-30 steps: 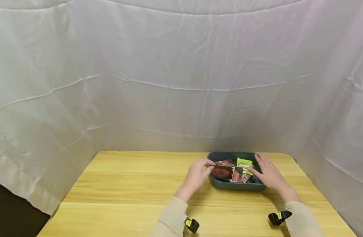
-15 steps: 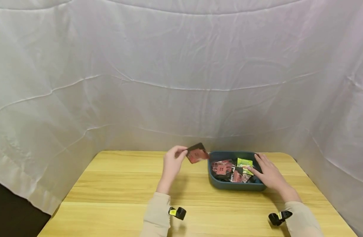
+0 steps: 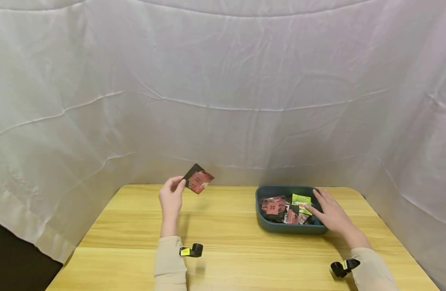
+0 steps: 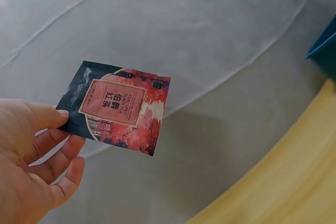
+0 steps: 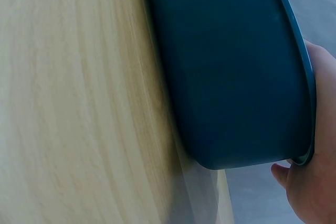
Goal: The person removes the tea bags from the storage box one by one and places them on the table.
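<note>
In the head view my left hand (image 3: 171, 198) is raised over the left part of the table. Between thumb and fingers it pinches one edge of a tea bag sachet (image 3: 200, 180). The left wrist view shows this sachet (image 4: 118, 107) flat, dark and red, printed "Earl Grey Black Tea". My right hand (image 3: 331, 212) grips the right end of a dark blue box (image 3: 292, 229), thumb over the inside and a fingertip outside the end wall in the right wrist view. Inside the box lie several red and black sachets (image 3: 272, 208) and a green sachet (image 3: 301, 199), partly covered by the thumb.
The box stands on a wooden table (image 3: 135, 226) near its back right. Pale cloth (image 3: 223, 81) hangs behind and on both sides. A small black camera is strapped on each wrist.
My left hand has lifted the tea bag sachet out of the box and carried it left, away from the box. My right hand has stayed at the box's right end.
</note>
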Action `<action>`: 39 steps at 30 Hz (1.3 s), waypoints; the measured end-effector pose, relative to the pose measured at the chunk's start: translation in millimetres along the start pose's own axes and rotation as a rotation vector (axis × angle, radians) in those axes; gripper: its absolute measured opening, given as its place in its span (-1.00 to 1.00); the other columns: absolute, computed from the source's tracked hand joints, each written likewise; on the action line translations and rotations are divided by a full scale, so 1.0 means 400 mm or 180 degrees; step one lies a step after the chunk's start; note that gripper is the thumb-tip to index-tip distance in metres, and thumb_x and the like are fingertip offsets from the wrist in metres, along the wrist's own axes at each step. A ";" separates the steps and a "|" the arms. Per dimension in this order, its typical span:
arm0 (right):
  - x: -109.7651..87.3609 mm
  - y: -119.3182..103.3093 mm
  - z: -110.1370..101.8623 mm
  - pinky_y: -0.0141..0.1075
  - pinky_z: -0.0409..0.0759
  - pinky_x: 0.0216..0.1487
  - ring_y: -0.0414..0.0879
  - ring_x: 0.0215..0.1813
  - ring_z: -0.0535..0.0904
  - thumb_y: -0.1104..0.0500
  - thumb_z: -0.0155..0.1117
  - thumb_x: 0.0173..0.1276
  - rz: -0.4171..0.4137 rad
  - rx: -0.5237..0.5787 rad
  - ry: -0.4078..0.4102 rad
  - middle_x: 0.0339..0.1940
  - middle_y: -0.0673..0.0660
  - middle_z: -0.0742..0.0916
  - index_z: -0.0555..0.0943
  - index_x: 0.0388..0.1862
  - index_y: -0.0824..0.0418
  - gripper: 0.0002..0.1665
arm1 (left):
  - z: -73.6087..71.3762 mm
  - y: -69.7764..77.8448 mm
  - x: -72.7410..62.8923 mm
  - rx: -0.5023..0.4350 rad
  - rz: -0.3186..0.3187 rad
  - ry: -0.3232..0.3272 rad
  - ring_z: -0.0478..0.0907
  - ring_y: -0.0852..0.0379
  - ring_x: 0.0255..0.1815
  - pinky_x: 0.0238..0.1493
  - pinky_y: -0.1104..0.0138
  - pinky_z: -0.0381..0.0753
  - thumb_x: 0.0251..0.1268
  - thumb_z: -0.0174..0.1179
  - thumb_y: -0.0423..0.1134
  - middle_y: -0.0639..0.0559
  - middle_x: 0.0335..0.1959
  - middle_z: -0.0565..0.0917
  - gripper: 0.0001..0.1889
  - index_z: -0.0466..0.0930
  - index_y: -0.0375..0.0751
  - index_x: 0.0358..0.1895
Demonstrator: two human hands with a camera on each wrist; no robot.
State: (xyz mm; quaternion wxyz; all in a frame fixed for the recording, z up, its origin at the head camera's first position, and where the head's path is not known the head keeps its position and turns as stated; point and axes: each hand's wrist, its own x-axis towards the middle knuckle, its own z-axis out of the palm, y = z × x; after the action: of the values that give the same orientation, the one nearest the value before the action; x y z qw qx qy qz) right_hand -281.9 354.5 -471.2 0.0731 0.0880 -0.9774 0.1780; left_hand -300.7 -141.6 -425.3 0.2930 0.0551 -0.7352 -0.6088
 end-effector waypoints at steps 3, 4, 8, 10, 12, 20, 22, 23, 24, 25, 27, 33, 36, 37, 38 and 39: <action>-0.002 0.000 -0.002 0.35 -0.02 0.42 0.45 0.53 -0.06 -0.27 0.02 0.45 -0.0005 -0.0014 -0.0005 0.54 0.50 0.09 0.03 0.55 0.38 -0.01 | -0.036 -0.019 0.012 -0.0084 -0.0104 0.0148 0.55 0.44 -0.34 -0.28 0.61 0.56 0.32 0.26 -0.24 -0.22 -0.15 0.72 -0.80 0.70 -0.27 -0.10; -0.003 0.001 -0.003 0.35 -0.01 0.42 0.45 0.53 -0.05 -0.27 0.01 0.45 -0.0004 -0.0023 -0.0007 0.54 0.50 0.09 0.03 0.55 0.38 -0.01 | -0.048 -0.026 0.015 -0.0096 -0.0134 0.0210 0.55 0.45 -0.35 -0.29 0.62 0.56 0.32 0.25 -0.25 -0.22 -0.15 0.72 -0.80 0.69 -0.28 -0.10; -0.007 0.004 -0.004 0.36 0.00 0.42 0.44 0.53 -0.04 -0.27 0.01 0.46 0.0007 -0.0034 -0.0020 0.54 0.50 0.08 0.03 0.55 0.37 -0.02 | -0.098 -0.059 0.024 -0.0134 -0.0267 0.0465 0.57 0.45 -0.38 -0.31 0.63 0.59 0.33 0.25 -0.23 0.09 -0.29 0.72 -0.78 0.69 -0.30 -0.08; -0.010 0.005 -0.003 0.36 0.00 0.42 0.44 0.53 -0.04 -0.27 0.02 0.46 0.0012 -0.0029 -0.0022 0.54 0.50 0.08 0.03 0.55 0.36 -0.02 | -0.122 -0.074 0.028 -0.0158 -0.0342 0.0590 0.59 0.47 -0.40 -0.33 0.63 0.59 0.33 0.25 -0.24 0.26 -0.37 0.67 -0.77 0.69 -0.32 -0.07; -0.011 0.005 -0.004 0.36 -0.01 0.42 0.44 0.53 -0.04 -0.26 0.02 0.46 0.0010 -0.0017 -0.0024 0.54 0.49 0.08 0.03 0.55 0.36 -0.02 | -0.147 -0.089 0.029 -0.0188 -0.0416 0.0678 0.59 0.49 -0.42 -0.35 0.63 0.60 0.33 0.24 -0.25 0.32 -0.39 0.65 -0.75 0.68 -0.34 -0.04; -0.012 0.006 -0.006 0.36 -0.01 0.41 0.44 0.54 -0.06 -0.28 0.01 0.45 0.0012 0.0010 0.0010 0.54 0.49 0.09 0.03 0.56 0.34 -0.01 | -0.223 -0.159 0.031 -0.0439 -0.0940 0.0942 0.54 0.54 -0.52 -0.42 0.63 0.57 0.35 0.20 -0.30 0.51 -0.56 0.53 -0.65 0.57 -0.43 0.12; -0.012 0.007 -0.006 0.37 -0.01 0.41 0.44 0.54 -0.05 -0.29 0.00 0.45 0.0008 0.0003 0.0003 0.54 0.49 0.09 0.03 0.55 0.34 -0.01 | -0.238 -0.169 0.029 -0.0543 -0.1110 0.1032 0.54 0.51 -0.53 -0.43 0.62 0.57 0.35 0.19 -0.33 0.47 -0.59 0.54 -0.64 0.55 -0.43 0.14; -0.012 0.007 -0.006 0.37 -0.01 0.41 0.44 0.53 -0.05 -0.29 0.00 0.46 0.0010 -0.0002 -0.0001 0.54 0.49 0.09 0.03 0.55 0.34 -0.01 | -0.245 -0.173 0.028 -0.0606 -0.1208 0.1077 0.53 0.49 -0.54 -0.43 0.61 0.58 0.34 0.19 -0.33 0.45 -0.60 0.54 -0.64 0.55 -0.42 0.15; -0.012 0.008 -0.005 0.37 -0.01 0.41 0.44 0.53 -0.05 -0.29 -0.01 0.46 0.0010 -0.0002 -0.0006 0.54 0.49 0.08 0.03 0.55 0.34 -0.02 | -0.251 -0.176 0.026 -0.0687 -0.1312 0.1122 0.53 0.48 -0.54 -0.44 0.61 0.57 0.34 0.20 -0.34 0.42 -0.60 0.55 -0.64 0.55 -0.41 0.15; -0.012 0.007 -0.005 0.37 -0.01 0.41 0.44 0.53 -0.05 -0.29 -0.01 0.46 0.0009 0.0004 -0.0005 0.54 0.50 0.08 0.04 0.55 0.34 -0.02 | -0.258 -0.178 0.025 -0.0761 -0.1415 0.1165 0.53 0.46 -0.54 -0.44 0.60 0.58 0.34 0.20 -0.35 0.41 -0.60 0.56 -0.64 0.55 -0.39 0.16; -0.012 0.007 -0.006 0.37 -0.01 0.41 0.45 0.53 -0.04 -0.29 -0.01 0.46 0.0004 0.0006 -0.0001 0.54 0.50 0.08 0.04 0.55 0.35 -0.02 | -0.271 -0.181 0.022 -0.0889 -0.1586 0.1237 0.52 0.44 -0.55 -0.46 0.60 0.57 0.33 0.20 -0.35 0.38 -0.59 0.58 -0.65 0.56 -0.35 0.15; -0.012 0.008 -0.006 0.36 -0.02 0.42 0.45 0.53 -0.05 -0.28 -0.01 0.46 -0.0014 0.0008 0.0016 0.54 0.51 0.09 0.04 0.55 0.36 -0.02 | -0.304 -0.191 0.015 -0.1219 -0.1868 0.1442 0.52 0.41 -0.56 -0.50 0.58 0.58 0.34 0.17 -0.36 0.36 -0.59 0.58 -0.65 0.54 -0.32 0.17; -0.012 0.009 -0.005 0.36 -0.02 0.42 0.44 0.54 -0.06 -0.27 -0.01 0.46 -0.0016 0.0018 0.0019 0.53 0.51 0.09 0.04 0.55 0.36 -0.03 | -0.313 -0.196 0.018 -0.1429 -0.1911 0.1551 0.53 0.40 -0.56 -0.49 0.56 0.60 0.34 0.14 -0.41 0.34 -0.59 0.57 -0.57 0.44 -0.39 0.27; -0.011 0.010 -0.004 0.36 -0.02 0.42 0.44 0.54 -0.07 -0.27 -0.01 0.46 -0.0016 0.0022 0.0021 0.53 0.51 0.08 0.04 0.55 0.36 -0.03 | -0.315 -0.197 0.019 -0.1475 -0.1928 0.1567 0.53 0.40 -0.54 -0.48 0.56 0.61 0.34 0.13 -0.42 0.34 -0.58 0.57 -0.55 0.41 -0.40 0.29; -0.011 0.010 -0.004 0.36 -0.03 0.42 0.44 0.54 -0.07 -0.27 0.00 0.46 -0.0016 0.0032 0.0021 0.53 0.51 0.08 0.04 0.55 0.36 -0.03 | -0.317 -0.199 0.020 -0.1476 -0.1947 0.1563 0.55 0.40 -0.49 -0.44 0.56 0.62 0.35 0.13 -0.42 0.34 -0.55 0.56 -0.52 0.38 -0.39 0.33; -0.011 0.010 -0.004 0.36 -0.03 0.43 0.44 0.54 -0.08 -0.27 0.00 0.46 -0.0015 0.0034 0.0020 0.54 0.51 0.08 0.04 0.55 0.36 -0.03 | -0.317 -0.199 0.021 -0.1455 -0.1975 0.1560 0.57 0.39 -0.42 -0.40 0.56 0.63 0.35 0.12 -0.41 0.33 -0.49 0.56 -0.50 0.36 -0.38 0.35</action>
State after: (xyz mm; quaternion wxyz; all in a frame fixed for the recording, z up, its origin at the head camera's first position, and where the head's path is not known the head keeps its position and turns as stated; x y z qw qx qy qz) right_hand -278.2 359.2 -471.9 0.0762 0.0901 -0.9760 0.1833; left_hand -266.4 -274.9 -485.0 0.2667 0.3490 -0.4396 -0.7834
